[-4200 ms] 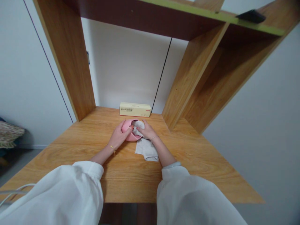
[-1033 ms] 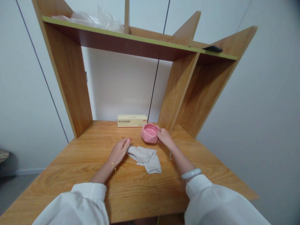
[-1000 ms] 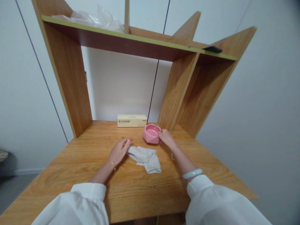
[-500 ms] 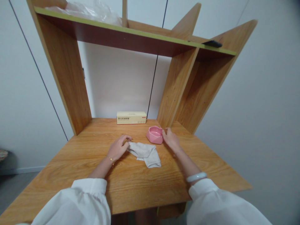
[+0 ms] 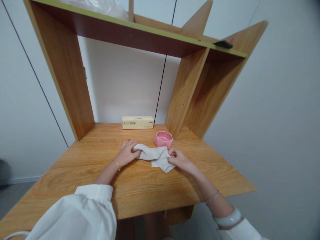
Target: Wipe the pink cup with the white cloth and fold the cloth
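Observation:
A crumpled grey-white cloth (image 5: pixel 155 156) lies on the wooden desk (image 5: pixel 140 186). My left hand (image 5: pixel 127 154) pinches its left end, fingers closed on the fabric. On the cloth's right edge my right hand (image 5: pixel 179 160) is closed too, gripping it. A small pink bowl (image 5: pixel 163 139) stands upright on the desk just behind the cloth, apart from both hands.
A long cream box (image 5: pixel 137 122) lies at the back of the desk against the wall. Wooden uprights (image 5: pixel 68 76) and a shelf (image 5: pixel 140 31) frame the desk; a dark object (image 5: pixel 223 44) rests on the shelf's right end, clear plastic at its left.
My right hand set the pink bowl down at the back right, let go and moved to grip the cloth's right edge. My left hand stayed on the cloth's left end.

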Demonstrator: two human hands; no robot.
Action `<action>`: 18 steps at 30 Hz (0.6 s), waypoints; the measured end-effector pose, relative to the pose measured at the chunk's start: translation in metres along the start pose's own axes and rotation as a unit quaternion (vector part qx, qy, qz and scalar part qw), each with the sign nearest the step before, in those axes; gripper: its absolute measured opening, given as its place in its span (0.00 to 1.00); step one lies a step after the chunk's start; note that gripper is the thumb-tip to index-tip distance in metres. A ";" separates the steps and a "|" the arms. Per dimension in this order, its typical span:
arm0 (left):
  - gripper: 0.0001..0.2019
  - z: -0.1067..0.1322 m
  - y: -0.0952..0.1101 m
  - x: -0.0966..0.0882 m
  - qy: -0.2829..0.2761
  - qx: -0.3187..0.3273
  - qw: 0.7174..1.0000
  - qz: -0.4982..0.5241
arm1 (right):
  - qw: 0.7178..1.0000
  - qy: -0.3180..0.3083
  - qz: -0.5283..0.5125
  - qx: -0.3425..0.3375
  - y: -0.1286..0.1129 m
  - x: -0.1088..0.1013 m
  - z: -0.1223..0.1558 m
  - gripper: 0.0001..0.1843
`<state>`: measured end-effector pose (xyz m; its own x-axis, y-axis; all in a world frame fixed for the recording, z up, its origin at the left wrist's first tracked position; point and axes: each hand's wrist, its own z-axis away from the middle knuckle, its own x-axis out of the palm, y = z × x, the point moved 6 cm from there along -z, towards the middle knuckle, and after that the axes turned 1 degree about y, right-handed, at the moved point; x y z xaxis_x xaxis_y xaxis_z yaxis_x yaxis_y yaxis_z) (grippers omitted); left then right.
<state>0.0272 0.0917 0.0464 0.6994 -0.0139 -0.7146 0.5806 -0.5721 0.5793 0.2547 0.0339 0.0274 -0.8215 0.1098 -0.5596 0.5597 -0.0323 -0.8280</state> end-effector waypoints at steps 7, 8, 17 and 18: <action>0.14 0.002 -0.004 0.001 0.016 -0.129 0.936 0.327 | 0.975 0.119 0.093 -0.162 -0.028 -0.061 0.015 0.06; 0.15 0.003 -0.003 0.001 0.017 -0.137 0.925 0.354 | 0.965 0.143 0.118 -0.184 -0.030 -0.068 0.019 0.05; 0.20 0.006 0.006 0.021 -0.076 -0.142 0.894 0.418 | 0.897 0.166 0.323 -0.252 -0.007 -0.074 0.050 0.11; 0.21 0.007 0.006 0.022 -0.087 -0.135 0.901 0.403 | 0.898 0.160 0.328 -0.245 0.000 -0.071 0.052 0.12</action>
<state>0.0435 0.0822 0.0316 0.8765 -0.4782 -0.0555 0.0098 -0.0976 0.9952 0.3078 -0.0254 0.0652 -0.2669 0.5094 -0.8181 0.9573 0.2380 -0.1641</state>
